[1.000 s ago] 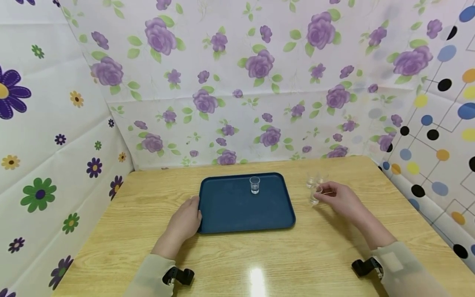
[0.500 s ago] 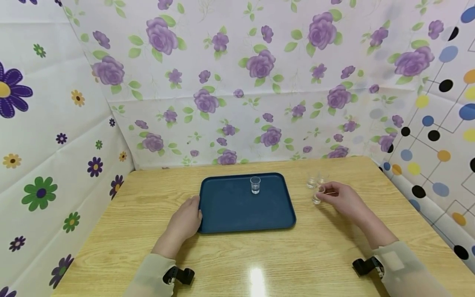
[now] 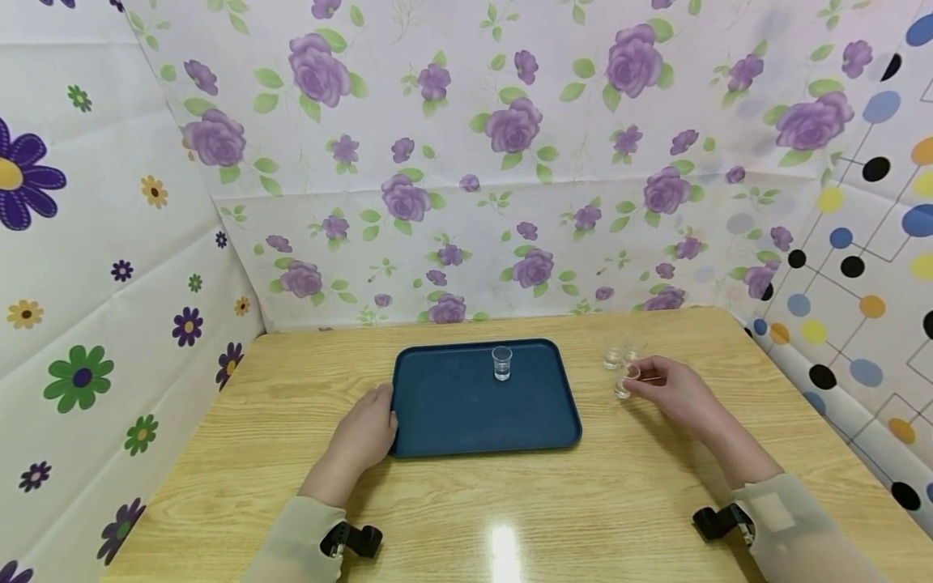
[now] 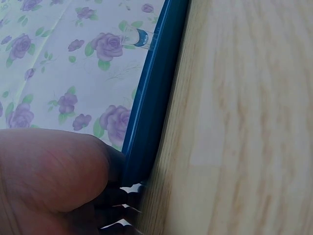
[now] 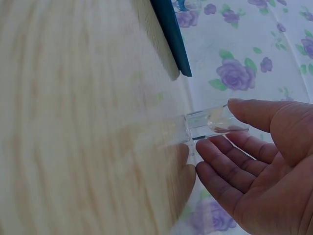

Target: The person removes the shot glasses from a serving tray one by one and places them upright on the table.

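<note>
My left hand (image 3: 366, 429) grips the left edge of a dark blue rectangular tray (image 3: 466, 413) that lies flat on the table. On the tray, toward its back right, stands one small clear shot glass (image 3: 501, 363). To the right of the tray, my right hand (image 3: 674, 393) holds another clear shot glass (image 5: 203, 124) between thumb and fingertips, its base at the tabletop. Two more shot glasses (image 3: 612, 356) stand close together just behind that hand, partly see-through against the wood.
The light wooden table (image 3: 437, 518) runs back to a flowered cloth (image 3: 466, 243). Patterned cloths also hang along the left and right sides. A black wrist camera (image 3: 357, 541) sits on each sleeve.
The glass at my right hand has shifted very slightly right with the fingers. My left hand, the tray and the glass on it keep their places.
</note>
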`<action>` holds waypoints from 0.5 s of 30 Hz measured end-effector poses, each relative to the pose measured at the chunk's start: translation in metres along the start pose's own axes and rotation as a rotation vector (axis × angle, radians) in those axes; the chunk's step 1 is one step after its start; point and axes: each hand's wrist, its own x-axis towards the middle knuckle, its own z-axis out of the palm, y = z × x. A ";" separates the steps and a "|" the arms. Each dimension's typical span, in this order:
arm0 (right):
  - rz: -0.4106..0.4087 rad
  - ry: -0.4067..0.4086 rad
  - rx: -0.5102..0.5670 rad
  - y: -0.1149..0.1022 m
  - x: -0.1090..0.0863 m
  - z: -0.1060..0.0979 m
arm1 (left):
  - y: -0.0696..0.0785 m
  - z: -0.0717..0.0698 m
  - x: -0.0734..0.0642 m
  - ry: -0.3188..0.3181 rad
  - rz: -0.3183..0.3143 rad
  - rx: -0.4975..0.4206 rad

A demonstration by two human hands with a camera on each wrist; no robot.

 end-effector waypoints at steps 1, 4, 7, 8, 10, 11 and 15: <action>0.000 -0.001 0.003 0.000 0.000 0.000 | 0.000 0.000 0.000 0.001 -0.001 -0.001; 0.004 -0.007 0.009 0.000 0.000 -0.001 | 0.000 0.000 0.000 0.003 -0.004 -0.003; -0.003 -0.014 0.009 -0.002 -0.002 -0.003 | 0.001 0.000 -0.001 0.006 -0.004 -0.004; -0.010 -0.013 0.005 -0.003 -0.003 -0.004 | 0.001 0.000 -0.001 0.007 -0.004 -0.004; -0.026 -0.010 -0.004 -0.006 -0.005 -0.008 | 0.001 0.000 -0.001 0.010 -0.002 -0.004; -0.036 -0.005 -0.006 -0.008 -0.006 -0.009 | 0.001 0.000 -0.001 0.010 -0.001 -0.003; -0.066 0.017 -0.012 -0.017 -0.010 -0.016 | 0.001 0.000 -0.001 0.015 0.003 -0.003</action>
